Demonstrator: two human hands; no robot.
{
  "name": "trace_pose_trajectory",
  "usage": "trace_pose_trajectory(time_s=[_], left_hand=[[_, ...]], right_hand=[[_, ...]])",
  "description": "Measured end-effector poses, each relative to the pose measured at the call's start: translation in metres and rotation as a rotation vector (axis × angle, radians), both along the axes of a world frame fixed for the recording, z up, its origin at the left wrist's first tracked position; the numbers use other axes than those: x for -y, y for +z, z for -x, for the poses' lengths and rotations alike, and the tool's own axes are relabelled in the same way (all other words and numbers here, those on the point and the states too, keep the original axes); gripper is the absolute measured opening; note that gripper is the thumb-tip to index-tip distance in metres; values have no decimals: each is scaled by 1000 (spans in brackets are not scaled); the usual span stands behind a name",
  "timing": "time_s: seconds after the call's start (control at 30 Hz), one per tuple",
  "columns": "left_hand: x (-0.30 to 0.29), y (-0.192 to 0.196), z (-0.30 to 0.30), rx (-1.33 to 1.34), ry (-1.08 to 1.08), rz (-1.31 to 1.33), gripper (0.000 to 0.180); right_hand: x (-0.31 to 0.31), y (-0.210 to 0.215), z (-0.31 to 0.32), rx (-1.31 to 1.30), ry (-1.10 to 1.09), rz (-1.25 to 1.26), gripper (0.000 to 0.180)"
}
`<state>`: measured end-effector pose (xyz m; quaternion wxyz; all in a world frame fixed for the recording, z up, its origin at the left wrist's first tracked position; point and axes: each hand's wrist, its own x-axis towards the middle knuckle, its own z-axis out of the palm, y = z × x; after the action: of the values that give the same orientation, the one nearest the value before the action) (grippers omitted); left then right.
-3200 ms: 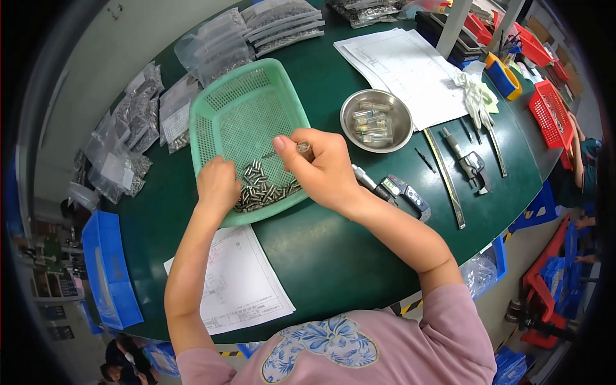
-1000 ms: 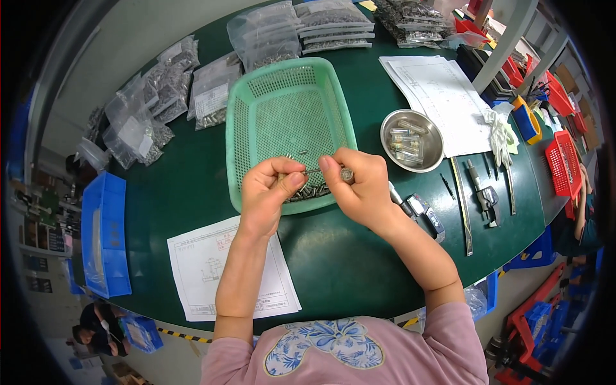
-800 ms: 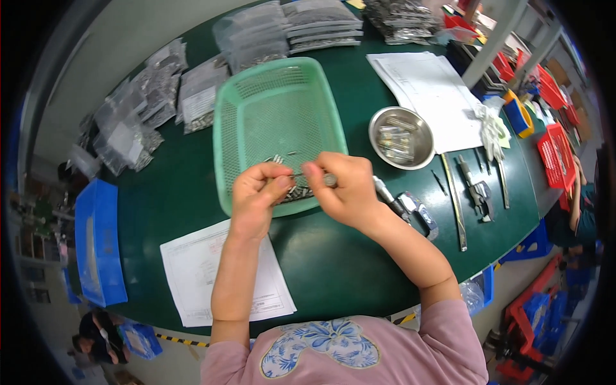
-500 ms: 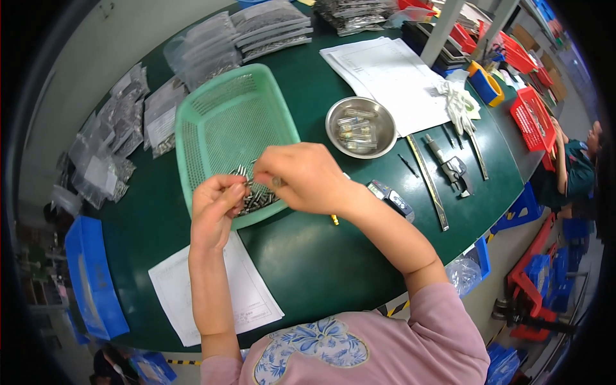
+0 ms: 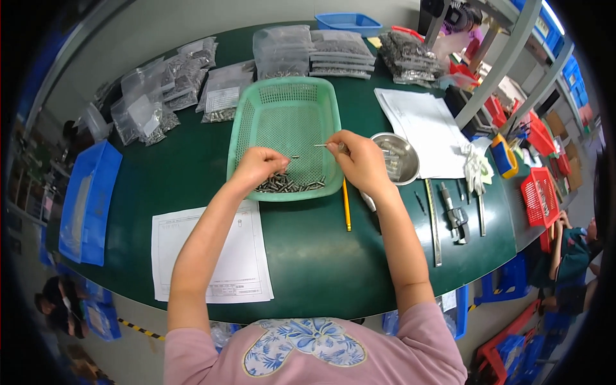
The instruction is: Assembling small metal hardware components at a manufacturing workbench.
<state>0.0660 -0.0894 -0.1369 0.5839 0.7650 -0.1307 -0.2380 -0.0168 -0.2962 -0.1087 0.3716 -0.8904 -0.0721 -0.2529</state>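
Note:
Over the near part of a green mesh basket (image 5: 328, 109), my left hand (image 5: 258, 168) has its thumb and fingers pressed together. A small metal pin (image 5: 295, 157) shows just past its fingertips; whether they touch it I cannot tell. Below them, a pile of short metal pins (image 5: 285, 185) covers the basket's near end. My right hand (image 5: 360, 159), at the basket's right wall, pinches a thin metal rod (image 5: 321, 145) that points left. The end of a small cylinder shows among its fingers. Next to that hand stands a steel bowl (image 5: 414, 168) holding clear tubes (image 5: 393, 160), partly hidden.
Printed sheets (image 5: 240, 273) lie near left, more papers (image 5: 427, 135) at far right. A yellow pencil (image 5: 347, 208), a steel ruler (image 5: 434, 231), a micrometer (image 5: 454, 215) and white gloves (image 5: 477, 168) lie rightward. Bags of parts (image 5: 282, 54) line the back. A blue bin (image 5: 90, 199) stands left.
My hands have drawn apart; the right one has moved right with the rod, off the left hand's fingertips. The view has shifted, showing more of the table's back.

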Motion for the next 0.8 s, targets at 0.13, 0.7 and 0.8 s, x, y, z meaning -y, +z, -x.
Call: trace_pose_trajectory(time_s=[0.13,0.7,0.8], left_hand=[[0,-17,12,109,-30,-85,25],[-28,-3,132,-498,-167,592,63],[-34,-13,142,-616,-209,704,68]], right_hand=[[-5,2,11,-43,52,116,11],[-71,16,94,-69,178,235,21],[-64,-1,96,-219,176,-205,33]])
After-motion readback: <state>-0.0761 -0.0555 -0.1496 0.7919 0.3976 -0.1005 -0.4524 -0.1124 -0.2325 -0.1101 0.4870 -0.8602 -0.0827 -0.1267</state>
